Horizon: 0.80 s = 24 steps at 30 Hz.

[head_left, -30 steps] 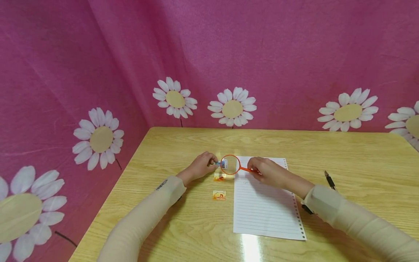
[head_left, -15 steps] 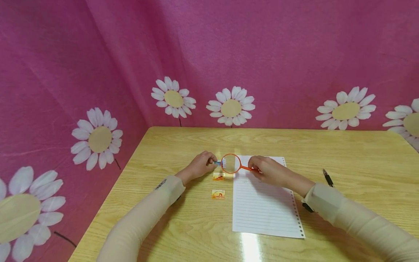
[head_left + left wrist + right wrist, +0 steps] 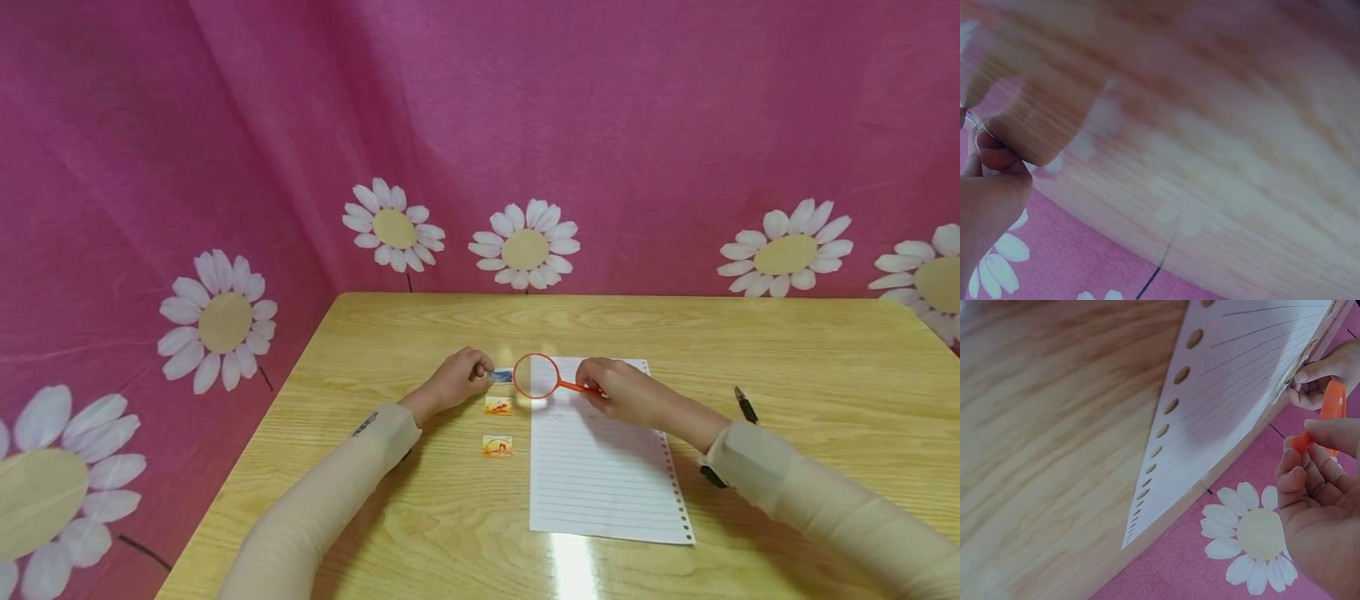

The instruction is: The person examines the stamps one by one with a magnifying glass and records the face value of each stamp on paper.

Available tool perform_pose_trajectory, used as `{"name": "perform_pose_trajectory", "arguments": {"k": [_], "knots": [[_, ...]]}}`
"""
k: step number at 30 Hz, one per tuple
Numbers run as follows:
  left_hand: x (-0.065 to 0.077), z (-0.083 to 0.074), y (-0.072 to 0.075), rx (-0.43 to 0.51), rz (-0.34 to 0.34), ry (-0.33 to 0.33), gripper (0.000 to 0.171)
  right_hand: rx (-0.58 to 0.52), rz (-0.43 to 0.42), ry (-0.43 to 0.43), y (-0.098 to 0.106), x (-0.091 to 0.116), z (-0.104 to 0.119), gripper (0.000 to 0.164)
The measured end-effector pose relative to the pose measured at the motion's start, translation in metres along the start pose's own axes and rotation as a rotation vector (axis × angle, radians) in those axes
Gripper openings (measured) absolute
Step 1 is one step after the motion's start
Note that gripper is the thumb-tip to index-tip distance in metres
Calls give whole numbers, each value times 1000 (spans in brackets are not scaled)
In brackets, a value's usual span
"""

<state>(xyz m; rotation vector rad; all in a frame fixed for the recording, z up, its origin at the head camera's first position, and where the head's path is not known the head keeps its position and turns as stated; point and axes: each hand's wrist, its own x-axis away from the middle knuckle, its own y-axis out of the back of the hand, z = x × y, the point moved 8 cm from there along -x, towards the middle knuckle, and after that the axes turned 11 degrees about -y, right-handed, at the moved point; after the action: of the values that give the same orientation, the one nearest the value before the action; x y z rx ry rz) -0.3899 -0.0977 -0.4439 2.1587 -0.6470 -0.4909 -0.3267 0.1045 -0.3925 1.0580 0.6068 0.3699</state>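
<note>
My left hand (image 3: 459, 379) pinches the left end of a small blue stamp-like picture card (image 3: 501, 377) at the far side of the table. In the left wrist view, only a thin pale edge of it shows between the fingertips (image 3: 999, 156). An orange-rimmed magnifying glass (image 3: 568, 386) is held by its handle in my right hand (image 3: 618, 393); the right wrist view shows thumb and fingers on that handle. Its lens ring is just right of the blue card, over the paper's upper left edge. Nearer to me lie two yellow-orange cards (image 3: 498, 406) (image 3: 497, 447).
A lined, hole-punched sheet of paper (image 3: 600, 492) lies under my right hand, with faint writing near its upper part. Right of it is a black pen (image 3: 746, 405), partly hidden by my right sleeve. Pink flowered cloth (image 3: 637, 150) hangs behind the wooden table (image 3: 420, 533).
The magnifying glass has shifted slightly right, off the blue card, so more of the card's picture shows. My left hand keeps its pinch on the card. The head view has turned slightly.
</note>
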Motion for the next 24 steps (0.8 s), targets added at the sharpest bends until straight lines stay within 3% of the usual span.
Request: {"name": "perform_pose_trajectory", "arguments": {"k": [18,24], "knots": [[-1,-3,0,-13,-6,19,12,63,-29,2,18,21,-8,20],[0,-4,-1,-20,-14,12,12,57,8,-27,23,29,-12,19]]}}
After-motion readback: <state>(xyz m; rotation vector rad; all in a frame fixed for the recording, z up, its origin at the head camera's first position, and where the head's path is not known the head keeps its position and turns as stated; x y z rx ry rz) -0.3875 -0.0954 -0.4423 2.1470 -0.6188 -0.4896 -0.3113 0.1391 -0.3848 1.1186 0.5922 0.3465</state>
